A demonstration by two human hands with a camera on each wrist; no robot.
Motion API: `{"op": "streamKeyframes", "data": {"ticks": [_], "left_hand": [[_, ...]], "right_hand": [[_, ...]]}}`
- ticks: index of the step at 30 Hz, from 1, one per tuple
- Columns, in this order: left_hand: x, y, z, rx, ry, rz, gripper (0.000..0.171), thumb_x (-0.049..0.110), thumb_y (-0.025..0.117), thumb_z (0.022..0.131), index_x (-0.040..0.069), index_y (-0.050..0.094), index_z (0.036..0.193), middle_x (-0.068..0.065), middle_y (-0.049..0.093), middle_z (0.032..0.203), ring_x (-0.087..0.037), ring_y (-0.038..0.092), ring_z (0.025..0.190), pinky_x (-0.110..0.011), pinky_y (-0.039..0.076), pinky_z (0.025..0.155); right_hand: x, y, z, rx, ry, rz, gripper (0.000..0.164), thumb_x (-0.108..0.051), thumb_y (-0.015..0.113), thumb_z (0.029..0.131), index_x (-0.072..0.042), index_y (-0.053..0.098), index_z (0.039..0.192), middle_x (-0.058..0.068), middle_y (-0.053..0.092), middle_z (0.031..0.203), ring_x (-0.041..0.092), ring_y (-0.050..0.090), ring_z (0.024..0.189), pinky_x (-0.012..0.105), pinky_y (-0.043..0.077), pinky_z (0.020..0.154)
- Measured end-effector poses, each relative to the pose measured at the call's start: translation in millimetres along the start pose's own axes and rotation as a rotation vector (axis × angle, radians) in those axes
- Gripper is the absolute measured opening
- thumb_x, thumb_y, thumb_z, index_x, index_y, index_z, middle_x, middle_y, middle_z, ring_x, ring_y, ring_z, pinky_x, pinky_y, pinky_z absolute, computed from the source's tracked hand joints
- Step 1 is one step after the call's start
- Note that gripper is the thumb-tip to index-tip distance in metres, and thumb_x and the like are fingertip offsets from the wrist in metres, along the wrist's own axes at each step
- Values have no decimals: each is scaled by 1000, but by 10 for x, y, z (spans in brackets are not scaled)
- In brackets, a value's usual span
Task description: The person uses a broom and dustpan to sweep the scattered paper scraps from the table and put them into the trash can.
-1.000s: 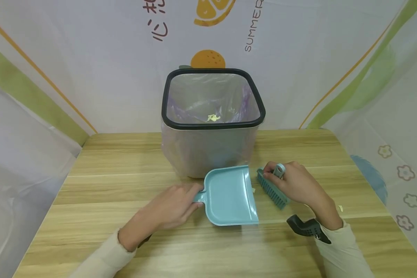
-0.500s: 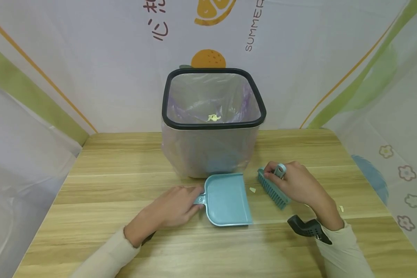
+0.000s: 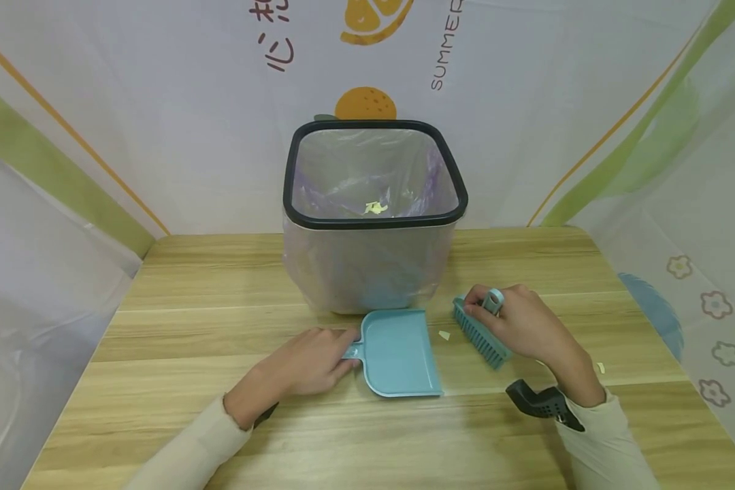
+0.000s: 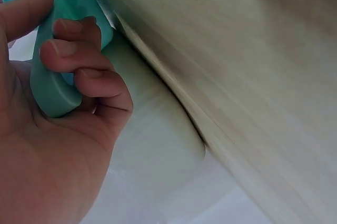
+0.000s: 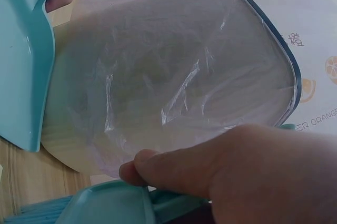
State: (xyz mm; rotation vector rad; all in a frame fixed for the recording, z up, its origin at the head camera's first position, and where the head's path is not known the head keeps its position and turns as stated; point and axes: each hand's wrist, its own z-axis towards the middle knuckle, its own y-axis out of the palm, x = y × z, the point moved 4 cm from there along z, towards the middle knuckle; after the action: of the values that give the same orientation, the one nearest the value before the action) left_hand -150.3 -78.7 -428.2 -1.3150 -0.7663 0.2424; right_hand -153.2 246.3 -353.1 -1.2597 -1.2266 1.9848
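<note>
My left hand (image 3: 318, 359) grips the short handle of a light blue dustpan (image 3: 398, 354). In the left wrist view the fingers curl round that handle (image 4: 52, 90). The pan lies low over the table, its straight lip facing right. To its right my right hand (image 3: 517, 323) holds a small teal brush (image 3: 480, 333) by the handle, bristles down at the wood. Between lip and bristles lies a pale yellow scrap (image 3: 444, 335). Another small scrap (image 3: 600, 367) rests right of my right wrist. The right wrist view shows the brush head (image 5: 105, 203) beneath my thumb.
A bin (image 3: 367, 265) with a black rim and a clear plastic liner stands just behind the dustpan. Inside it are yellow scraps (image 3: 376, 207). The wooden table (image 3: 190, 320) meets a printed white cloth (image 3: 220, 136) at the back and sides.
The dustpan has come down flatter and shifted slightly left and toward me, widening its gap to the brush. The scrap beside the lip now shows fully. My right hand and brush have stayed put.
</note>
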Motion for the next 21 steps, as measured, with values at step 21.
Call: {"op": "streamKeyframes", "data": {"ticks": [21], "left_hand": [[66, -11, 70, 2, 2, 67, 19, 27, 71, 109, 9, 69, 113, -4, 75, 95, -17, 72, 84, -42, 58, 72]], "right_hand": [[-14, 1, -2, 5, -8, 7, 4, -15, 76, 105, -11, 77, 104, -8, 72, 82, 7, 54, 67, 35, 49, 64]]}}
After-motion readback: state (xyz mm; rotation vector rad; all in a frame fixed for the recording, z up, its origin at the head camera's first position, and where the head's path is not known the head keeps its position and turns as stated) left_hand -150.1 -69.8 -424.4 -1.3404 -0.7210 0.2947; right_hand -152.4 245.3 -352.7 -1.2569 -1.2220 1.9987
